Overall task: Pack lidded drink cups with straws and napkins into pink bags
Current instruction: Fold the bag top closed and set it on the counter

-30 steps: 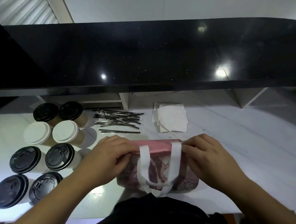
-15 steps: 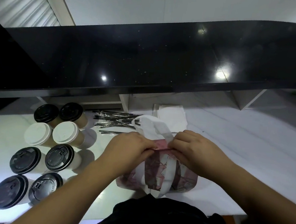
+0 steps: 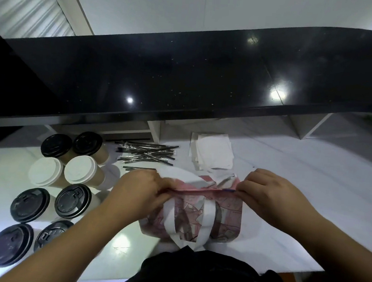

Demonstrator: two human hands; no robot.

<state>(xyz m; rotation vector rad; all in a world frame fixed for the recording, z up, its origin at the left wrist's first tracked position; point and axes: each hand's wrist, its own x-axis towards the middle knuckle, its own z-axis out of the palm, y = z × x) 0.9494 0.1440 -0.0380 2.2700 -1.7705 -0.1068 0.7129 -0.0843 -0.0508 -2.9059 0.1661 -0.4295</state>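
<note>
A pink patterned bag (image 3: 226, 218) with white strap handles stands at the white counter's near edge. My left hand (image 3: 139, 190) pinches the left end of its top rim, and my right hand (image 3: 271, 195) pinches the right end, pulling the rim taut. A white napkin and a wrapped straw poke out of the bag's mouth behind the rim. Several lidded cups stand at the left, some with black lids (image 3: 73, 200) and two with white lids (image 3: 80, 172). Wrapped black straws (image 3: 146, 152) lie in a pile behind, with a stack of white napkins (image 3: 213, 152) to their right.
A glossy black raised counter (image 3: 185, 74) overhangs the far side of the white work surface (image 3: 310, 176). White shelf dividers stand beneath it. My dark clothing fills the bottom middle of the view.
My hands met at the middle of the bag's top, then slid apart to its two ends, stretching the rim flat. The far handle flipped back.
</note>
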